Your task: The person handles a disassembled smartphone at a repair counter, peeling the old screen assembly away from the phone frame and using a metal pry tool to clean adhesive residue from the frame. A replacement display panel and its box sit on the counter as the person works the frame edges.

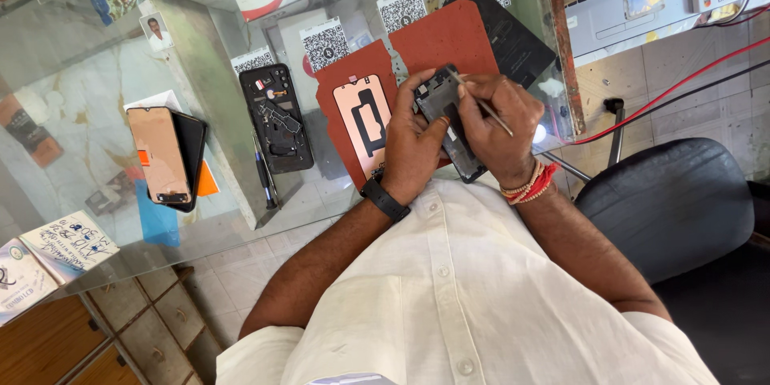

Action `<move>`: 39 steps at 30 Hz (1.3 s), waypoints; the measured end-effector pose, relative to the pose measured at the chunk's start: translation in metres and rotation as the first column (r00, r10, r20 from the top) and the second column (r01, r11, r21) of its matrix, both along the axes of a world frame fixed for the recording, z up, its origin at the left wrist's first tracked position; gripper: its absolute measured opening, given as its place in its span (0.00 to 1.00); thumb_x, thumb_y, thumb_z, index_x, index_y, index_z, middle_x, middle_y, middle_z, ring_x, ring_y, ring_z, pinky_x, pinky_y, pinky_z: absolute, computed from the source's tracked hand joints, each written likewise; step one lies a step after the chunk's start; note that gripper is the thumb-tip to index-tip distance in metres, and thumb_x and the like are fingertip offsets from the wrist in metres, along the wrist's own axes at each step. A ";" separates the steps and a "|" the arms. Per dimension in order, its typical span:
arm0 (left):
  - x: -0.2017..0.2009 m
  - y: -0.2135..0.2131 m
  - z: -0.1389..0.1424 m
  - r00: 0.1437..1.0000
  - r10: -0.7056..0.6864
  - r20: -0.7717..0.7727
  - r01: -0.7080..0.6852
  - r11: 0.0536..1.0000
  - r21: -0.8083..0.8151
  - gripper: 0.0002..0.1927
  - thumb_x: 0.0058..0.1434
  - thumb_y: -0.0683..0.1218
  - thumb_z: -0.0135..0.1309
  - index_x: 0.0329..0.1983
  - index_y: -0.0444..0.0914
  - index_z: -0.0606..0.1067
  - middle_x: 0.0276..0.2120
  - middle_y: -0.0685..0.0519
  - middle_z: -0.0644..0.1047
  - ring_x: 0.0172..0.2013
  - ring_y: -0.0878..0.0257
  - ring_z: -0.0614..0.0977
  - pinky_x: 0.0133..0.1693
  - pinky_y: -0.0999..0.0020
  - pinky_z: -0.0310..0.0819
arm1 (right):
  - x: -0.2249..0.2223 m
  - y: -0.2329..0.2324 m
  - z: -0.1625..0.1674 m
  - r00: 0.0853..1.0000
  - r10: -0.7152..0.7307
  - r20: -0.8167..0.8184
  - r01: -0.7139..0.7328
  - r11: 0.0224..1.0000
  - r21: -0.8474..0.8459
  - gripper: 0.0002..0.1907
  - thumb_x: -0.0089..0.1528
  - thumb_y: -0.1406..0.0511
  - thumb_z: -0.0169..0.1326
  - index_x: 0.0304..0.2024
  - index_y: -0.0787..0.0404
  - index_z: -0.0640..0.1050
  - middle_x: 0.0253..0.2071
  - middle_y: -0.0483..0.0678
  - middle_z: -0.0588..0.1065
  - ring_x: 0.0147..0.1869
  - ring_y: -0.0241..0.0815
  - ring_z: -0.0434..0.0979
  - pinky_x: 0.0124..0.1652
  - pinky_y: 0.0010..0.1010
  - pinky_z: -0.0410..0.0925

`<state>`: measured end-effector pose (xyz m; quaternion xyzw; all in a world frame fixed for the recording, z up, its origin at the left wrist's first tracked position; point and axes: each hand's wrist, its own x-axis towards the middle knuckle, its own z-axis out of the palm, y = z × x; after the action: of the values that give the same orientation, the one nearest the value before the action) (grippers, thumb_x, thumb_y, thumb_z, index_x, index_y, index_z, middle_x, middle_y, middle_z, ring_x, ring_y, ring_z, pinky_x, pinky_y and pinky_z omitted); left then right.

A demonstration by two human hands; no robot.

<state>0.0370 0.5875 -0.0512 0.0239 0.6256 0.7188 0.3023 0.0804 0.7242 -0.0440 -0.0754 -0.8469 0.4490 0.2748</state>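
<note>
A glass counter (96, 88) fills most of the view, with a tiled floor showing through it. To the right stands a black padded chair (674, 204), and behind it a red cable (674, 90) runs across the floor. On the glass, in front of the person, lies a reddish-brown work mat (449, 40), its far edge near several square code stickers (325, 44).

On the left part of the mat lies a phone screen panel (362, 120), copper-coloured back up, with a dark patch in its middle. Just left of the mat sits an opened phone body (277, 116), black, its inner parts showing, and beside that a dark pen-like tool (263, 170) lies on the glass. Further left, well apart from the mat, two more phone screens (168, 156) lie overlapped, one brownish and one black, over a bit of orange paper.

The left hand (413, 140), a black band on its wrist, is closed around a dark phone frame (451, 116), holding it tilted above the mat, thumb across its face. The right hand (501, 124), red and gold threads at the wrist, pinches a thin metal tool (488, 108) with its tip at the upper edge of the frame, fingers curled tight around it
</note>
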 end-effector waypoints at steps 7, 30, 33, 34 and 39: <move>0.001 -0.002 0.004 0.999 -0.001 -0.048 0.001 1.000 0.004 0.33 0.64 0.27 0.47 0.70 0.38 0.58 0.51 0.43 0.78 0.42 0.63 0.86 0.40 0.73 0.85 | 0.000 -0.006 0.000 0.998 -0.066 0.001 0.066 0.996 -0.065 0.05 0.64 0.78 0.61 0.39 0.71 0.77 0.40 0.56 0.82 0.39 0.42 0.85 0.38 0.28 0.77; -0.001 0.000 0.003 0.999 -0.004 -0.048 0.001 0.998 -0.057 0.32 0.63 0.27 0.48 0.70 0.38 0.59 0.48 0.43 0.79 0.38 0.66 0.86 0.36 0.75 0.85 | -0.002 -0.005 -0.002 0.998 -0.065 -0.008 0.064 0.992 -0.112 0.04 0.65 0.79 0.59 0.39 0.72 0.76 0.42 0.57 0.82 0.44 0.42 0.86 0.41 0.28 0.78; 0.001 -0.001 0.002 0.998 -0.001 -0.067 -0.001 1.000 -0.029 0.33 0.63 0.27 0.48 0.70 0.38 0.59 0.50 0.44 0.78 0.41 0.66 0.85 0.39 0.75 0.85 | -0.001 -0.006 0.001 0.999 -0.050 -0.011 0.049 0.995 -0.088 0.05 0.65 0.79 0.61 0.38 0.71 0.77 0.41 0.57 0.82 0.43 0.42 0.86 0.40 0.28 0.77; 0.000 -0.002 0.001 0.998 -0.005 -0.064 0.002 0.999 -0.045 0.33 0.63 0.27 0.48 0.70 0.37 0.59 0.49 0.44 0.78 0.39 0.66 0.85 0.36 0.75 0.83 | 0.000 -0.006 0.002 0.999 -0.034 -0.032 0.032 0.997 -0.074 0.05 0.65 0.79 0.61 0.38 0.71 0.76 0.41 0.57 0.82 0.44 0.43 0.86 0.42 0.28 0.77; 0.002 0.000 0.000 0.990 0.013 -0.138 -0.013 1.000 0.001 0.33 0.63 0.26 0.48 0.71 0.37 0.59 0.52 0.44 0.77 0.44 0.66 0.85 0.41 0.75 0.84 | 0.001 -0.003 0.000 1.000 -0.022 0.013 0.023 0.991 -0.132 0.05 0.65 0.78 0.61 0.39 0.71 0.77 0.41 0.56 0.82 0.42 0.41 0.86 0.40 0.27 0.77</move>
<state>0.0391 0.5876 -0.0516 0.0695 0.6453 0.7173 0.2535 0.0817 0.7214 -0.0443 -0.1056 -0.8160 0.5004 0.2694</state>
